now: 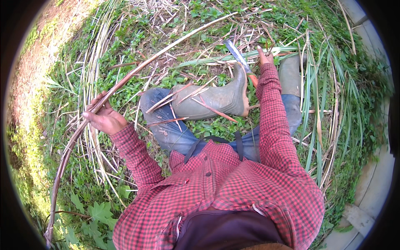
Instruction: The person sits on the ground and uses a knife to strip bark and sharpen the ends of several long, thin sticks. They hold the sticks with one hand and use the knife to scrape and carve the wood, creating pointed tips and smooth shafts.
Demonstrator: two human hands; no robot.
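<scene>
My left hand is closed around a long, brown dry stalk, its thumb on the near side. The stalk curves from the far middle down to the lower left. Farther off, beyond my boots, my right hand is closed at a bunch of long green leaves, which run out on both sides of it. Its fingertips are partly hidden. Beside that wrist lies a long knife with a bright, slightly curved blade and an orange handle. The handle is next to my boot, and no fingers are seen on it.
I sit on weedy ground with bent legs in rubber boots; dry stem pieces lie across one leg. Long pale stalks lie to the left. Long green leaves are heaped at right, before a pale edging. A leafy plant grows lower left.
</scene>
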